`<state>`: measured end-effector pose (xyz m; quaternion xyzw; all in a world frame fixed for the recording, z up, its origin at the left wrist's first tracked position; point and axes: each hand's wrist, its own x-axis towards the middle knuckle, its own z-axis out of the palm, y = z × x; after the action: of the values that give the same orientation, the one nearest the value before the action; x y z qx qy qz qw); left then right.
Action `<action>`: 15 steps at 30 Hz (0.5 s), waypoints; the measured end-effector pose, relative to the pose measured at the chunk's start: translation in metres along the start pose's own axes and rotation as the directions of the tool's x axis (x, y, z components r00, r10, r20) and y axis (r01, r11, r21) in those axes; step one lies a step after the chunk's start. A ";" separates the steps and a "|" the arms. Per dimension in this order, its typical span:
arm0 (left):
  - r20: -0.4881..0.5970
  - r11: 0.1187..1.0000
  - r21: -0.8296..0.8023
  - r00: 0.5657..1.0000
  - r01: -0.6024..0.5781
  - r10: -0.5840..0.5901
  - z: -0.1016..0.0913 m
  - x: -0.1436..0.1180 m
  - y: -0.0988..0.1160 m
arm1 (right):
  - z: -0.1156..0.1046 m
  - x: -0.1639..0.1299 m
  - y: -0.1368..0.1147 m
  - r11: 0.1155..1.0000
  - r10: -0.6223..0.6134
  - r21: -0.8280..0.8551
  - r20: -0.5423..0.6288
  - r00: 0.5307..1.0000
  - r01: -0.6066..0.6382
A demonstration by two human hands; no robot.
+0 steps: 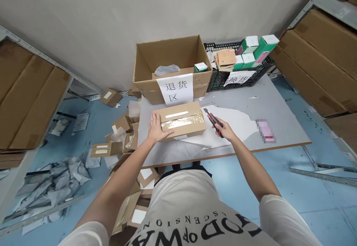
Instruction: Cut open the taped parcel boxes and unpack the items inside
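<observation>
A taped cardboard box lies on the table in front of me, with shiny clear tape running along its top. My left hand rests on its left end, thumb and fingers spread apart. In my right hand is a black and red utility knife, its blade end pointing up and to the left. The knife is just right of the box and does not touch it. My right fingers are wrapped round its handle.
Behind the box stands a large open carton with a paper sign. Right of it, a black crate holds green-and-white boxes. A pink pixelated item lies on the table. Loose cartons and grey bags cover the floor at left.
</observation>
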<state>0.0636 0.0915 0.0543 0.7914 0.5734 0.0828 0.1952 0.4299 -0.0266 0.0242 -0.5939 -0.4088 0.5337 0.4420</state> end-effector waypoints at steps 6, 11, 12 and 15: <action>-0.072 0.995 0.003 0.992 -0.101 0.101 0.011 0.005 -0.012 | -0.001 0.005 -0.003 1.000 0.018 0.009 0.065 0.998 -0.019; -0.102 0.989 0.014 0.984 -0.144 0.145 0.015 0.007 -0.016 | -0.005 0.007 -0.009 0.999 0.035 0.031 0.092 0.995 -0.038; -0.100 0.989 0.016 0.984 -0.145 0.146 0.015 0.007 -0.017 | -0.006 0.007 -0.010 0.999 0.039 0.031 0.102 0.994 -0.042; -0.099 0.990 0.019 0.985 -0.143 0.144 0.015 0.007 -0.017 | -0.009 0.008 -0.013 0.999 0.048 0.019 0.124 0.991 -0.051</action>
<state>0.0561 0.0992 0.0326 0.8266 0.5245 0.1329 0.1550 0.4394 -0.0164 0.0348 -0.5647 -0.4145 0.5848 0.4090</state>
